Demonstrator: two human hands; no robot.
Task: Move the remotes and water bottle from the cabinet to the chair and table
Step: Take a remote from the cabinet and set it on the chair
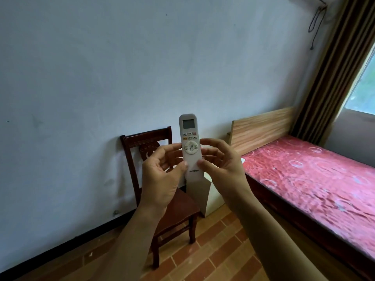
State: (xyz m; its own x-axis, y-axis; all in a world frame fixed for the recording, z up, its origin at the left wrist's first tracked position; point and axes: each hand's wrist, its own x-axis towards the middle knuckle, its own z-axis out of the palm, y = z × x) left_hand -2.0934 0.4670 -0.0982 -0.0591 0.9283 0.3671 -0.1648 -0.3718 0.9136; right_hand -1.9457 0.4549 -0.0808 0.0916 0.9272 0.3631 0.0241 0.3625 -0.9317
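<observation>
Air-conditioner remote (189, 142) held in the air in front of the chair (146, 137), not yet set down.
Left hand (160, 177) and right hand (222, 168) both pinch its lower half; water bottle and other remotes are out of view, so most of the task likely remains.

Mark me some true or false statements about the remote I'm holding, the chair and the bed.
1. The left hand and right hand both hold the white remote. True.
2. The white remote lies on the seat of the wooden chair. False: it is held up in the air in front of the chair.
3. The remote's screen end points up. True.
4. The bed has a blue cover. False: the cover is red and patterned.
</observation>
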